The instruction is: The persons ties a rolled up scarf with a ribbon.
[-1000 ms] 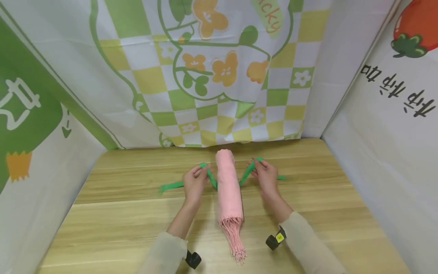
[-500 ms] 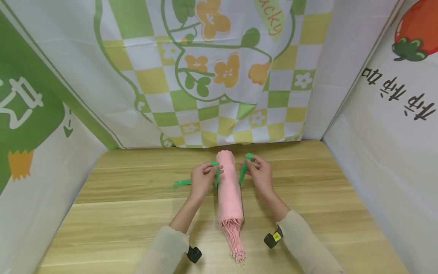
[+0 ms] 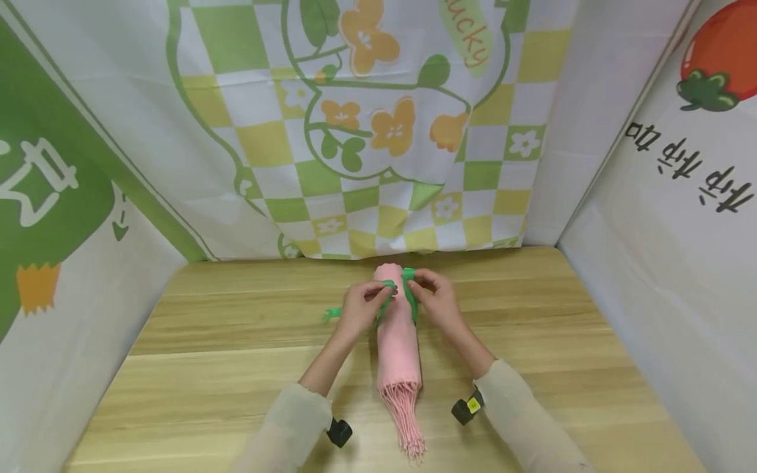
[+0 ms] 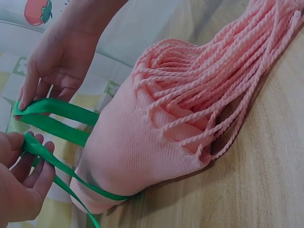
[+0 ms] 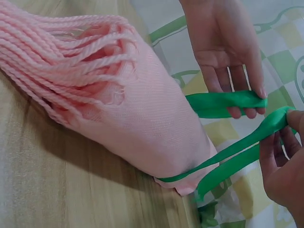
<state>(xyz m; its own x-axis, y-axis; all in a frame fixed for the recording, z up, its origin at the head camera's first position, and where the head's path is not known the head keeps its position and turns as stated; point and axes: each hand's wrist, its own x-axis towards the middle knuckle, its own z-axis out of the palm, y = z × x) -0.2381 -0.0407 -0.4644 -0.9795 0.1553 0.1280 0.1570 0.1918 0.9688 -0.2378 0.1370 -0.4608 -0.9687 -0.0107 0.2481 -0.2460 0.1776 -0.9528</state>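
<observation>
A rolled pink scarf point(image 3: 397, 348) lies lengthwise on the wooden table, its twisted fringe point(image 4: 190, 80) toward the person. Under and around the roll runs a green ribbon point(image 5: 237, 142), its two ends brought up on either side. My left hand point(image 3: 359, 309) pinches a folded loop of the left end between thumb and fingertips, above the roll. On the other side my right hand point(image 3: 437, 302) pinches a loop of the right end. The two loops are close together but apart over the scarf. A loose tail of ribbon trails left of my left hand.
The wooden tabletop point(image 3: 225, 368) extends to both sides of the scarf. Behind it hangs a checked, flowered cloth point(image 3: 384, 217). Printed panels stand at left and right, the right one with a tomato picture point(image 3: 718, 59).
Both hands have moved inward, bringing the ribbon loops from either side of the scarf to above it. The left tail has been drawn closer to the roll. The scarf stays in place.
</observation>
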